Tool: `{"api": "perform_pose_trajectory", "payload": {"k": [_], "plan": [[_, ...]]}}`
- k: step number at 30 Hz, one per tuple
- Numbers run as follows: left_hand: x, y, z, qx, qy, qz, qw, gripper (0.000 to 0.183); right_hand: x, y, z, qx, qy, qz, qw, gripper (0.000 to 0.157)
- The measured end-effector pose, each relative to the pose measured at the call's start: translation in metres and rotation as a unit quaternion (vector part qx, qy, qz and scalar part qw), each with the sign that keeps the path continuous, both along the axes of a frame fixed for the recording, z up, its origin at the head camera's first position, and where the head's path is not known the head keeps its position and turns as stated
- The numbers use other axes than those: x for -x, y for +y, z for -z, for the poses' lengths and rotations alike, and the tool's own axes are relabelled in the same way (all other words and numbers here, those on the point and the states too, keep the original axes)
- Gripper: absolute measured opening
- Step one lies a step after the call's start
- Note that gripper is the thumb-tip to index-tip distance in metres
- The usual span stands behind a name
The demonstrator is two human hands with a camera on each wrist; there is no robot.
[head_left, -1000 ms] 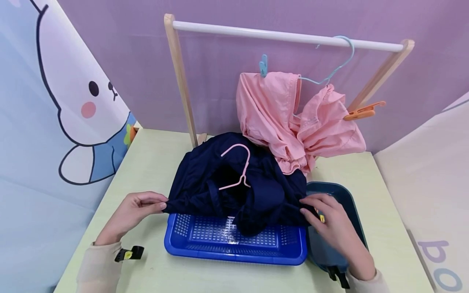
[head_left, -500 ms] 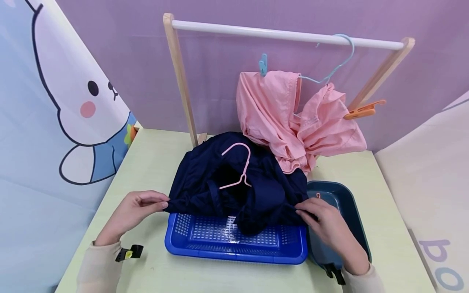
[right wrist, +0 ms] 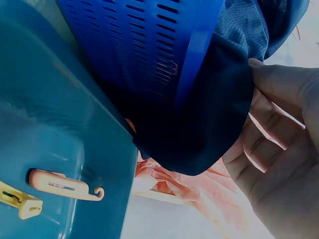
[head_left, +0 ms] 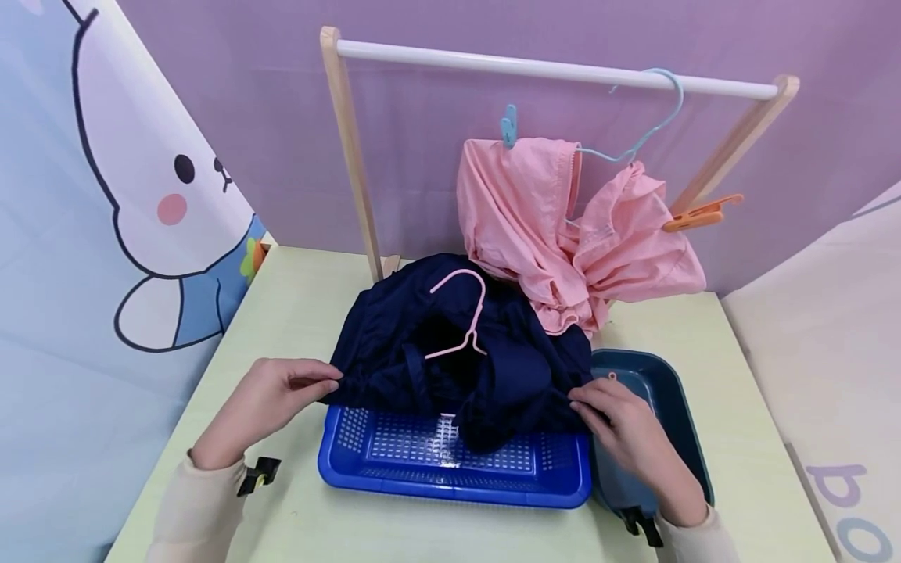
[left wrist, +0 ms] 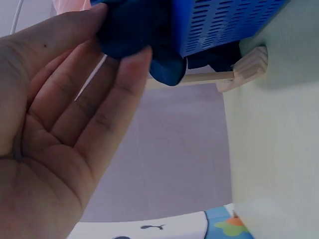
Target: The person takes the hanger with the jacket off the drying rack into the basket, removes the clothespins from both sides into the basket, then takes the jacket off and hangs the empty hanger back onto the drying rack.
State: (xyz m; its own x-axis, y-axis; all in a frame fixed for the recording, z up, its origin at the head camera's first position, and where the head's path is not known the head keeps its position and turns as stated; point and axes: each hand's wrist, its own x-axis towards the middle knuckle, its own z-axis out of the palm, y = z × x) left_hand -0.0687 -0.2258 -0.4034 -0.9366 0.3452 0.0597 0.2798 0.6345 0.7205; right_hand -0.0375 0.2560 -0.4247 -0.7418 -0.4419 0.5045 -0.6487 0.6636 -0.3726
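Observation:
A dark navy garment (head_left: 521, 375) lies bunched over the back part of a blue perforated basket (head_left: 450, 493). Out of its neck opening sticks the hook of a pink hanger (head_left: 479, 313); the rest of the hanger is hidden in the cloth. My left hand (head_left: 285, 399) pinches the garment's left end between thumb and fingers. At the right end, my right hand (head_left: 633, 434) pinches the cloth beside the basket. In the right wrist view, a flap of navy cloth (right wrist: 209, 134) hangs down from the thumb and fingers along the basket wall.
Behind stands a rack with a white rail (head_left: 493, 64). A pink jacket (head_left: 521, 211) hangs there on a light blue hanger (head_left: 655, 125), with a blue clip (head_left: 508, 125) and an orange clip (head_left: 697, 216). A teal tray (head_left: 686, 414) holding clothes pegs (right wrist: 60, 184) stands at right.
My left hand has shifted slightly right and away from me with the garment's left end. My right hand slid a little left along the cloth earlier and has since stayed still.

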Motion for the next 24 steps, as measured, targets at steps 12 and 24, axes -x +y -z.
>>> {"api": "perform_pose_trajectory", "payload": {"k": [12,24], "plan": [[0.005,0.018,-0.007,0.057,0.060,0.078,0.9935,0.019,0.004,0.000,-0.007,-0.018,0.023,0.011,1.000,0.029],[0.014,0.038,-0.007,0.084,0.069,0.094,0.9897,0.019,0.006,-0.001,-0.006,-0.007,0.038,0.004,0.999,0.032]]}}
